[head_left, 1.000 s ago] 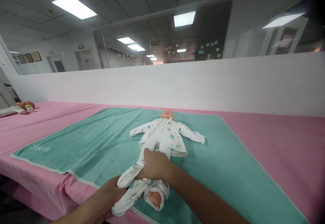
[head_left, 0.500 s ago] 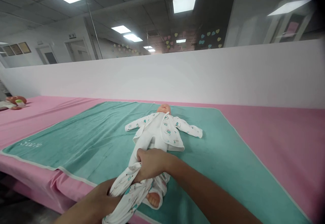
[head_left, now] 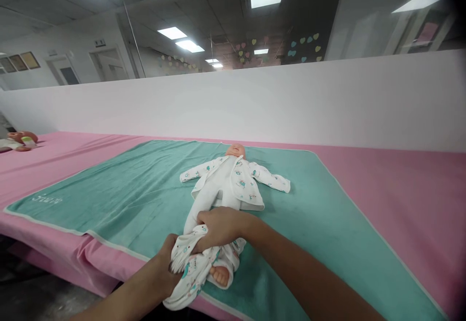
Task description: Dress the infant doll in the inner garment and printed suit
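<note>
A baby doll (head_left: 236, 150) lies on its back on a green blanket (head_left: 120, 192), its feet toward me. It wears white leggings or an undersuit and an open white patterned jacket (head_left: 244, 185), arms spread wide. Patterned white trousers (head_left: 196, 267) are bunched around its lower legs, and one bare foot (head_left: 220, 276) pokes out. My right hand (head_left: 220, 226) grips the doll's leg and the trouser fabric near the shin; its fingertips are partly hidden. Lower left, my left hand (head_left: 169, 267) is closed on the gathered trouser leg.
The blanket lies over a pink-covered table (head_left: 393, 180), whose front edge drops off at lower left. A white low wall (head_left: 233, 102) with glass above stands behind. At far left another doll (head_left: 24, 137) lies beside a small white and green item.
My left hand has moved up and right, bunching the trouser leg closer to the doll's foot. My right hand keeps nearly the same place. The view has tilted slightly down.
</note>
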`<state>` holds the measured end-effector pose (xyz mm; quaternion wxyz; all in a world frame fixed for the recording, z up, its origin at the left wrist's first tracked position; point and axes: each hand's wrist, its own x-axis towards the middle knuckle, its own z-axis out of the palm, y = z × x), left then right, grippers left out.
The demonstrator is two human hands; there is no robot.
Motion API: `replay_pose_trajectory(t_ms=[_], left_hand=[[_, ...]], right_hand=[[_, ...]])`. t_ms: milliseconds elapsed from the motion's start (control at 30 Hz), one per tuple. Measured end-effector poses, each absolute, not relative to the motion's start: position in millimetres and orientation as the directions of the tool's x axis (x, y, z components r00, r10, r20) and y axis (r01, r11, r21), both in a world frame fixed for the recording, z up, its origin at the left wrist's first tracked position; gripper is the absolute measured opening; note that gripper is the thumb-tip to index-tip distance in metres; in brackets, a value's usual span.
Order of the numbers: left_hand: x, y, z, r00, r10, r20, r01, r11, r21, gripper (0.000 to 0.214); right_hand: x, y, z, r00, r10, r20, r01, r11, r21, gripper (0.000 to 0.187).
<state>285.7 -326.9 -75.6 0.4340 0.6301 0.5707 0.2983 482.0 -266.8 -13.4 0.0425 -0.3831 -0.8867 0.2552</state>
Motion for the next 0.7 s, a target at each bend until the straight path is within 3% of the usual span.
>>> replay_pose_trajectory(t_ms=[100,200,500,700], left_hand=[[288,-329,-71,0.102,0.993,-0.055,0.562,-0.012,0.827,0.042],[287,-326,-67,0.051,0.998,-0.047,0.528,0.013,0.849,0.04],[273,-324,-43,0.183,0.982,-0.037,0.577,-0.077,0.813,0.016],[265,-314,-30,0.221,0.975,0.022,0.772,-0.189,0.607,0.021]], right_hand=[[481,-270,-15,-0.726,0.685,-0.062,0.614,0.606,-0.506,0.048],[480,-274,-16,-0.745,0.667,0.028,0.52,0.606,-0.601,0.043],[484,-275,-13,-0.753,0.652,0.086,0.346,0.504,-0.791,0.03],[484,-274,-19,-0.755,0.639,0.15,0.374,0.606,-0.703,0.03]])
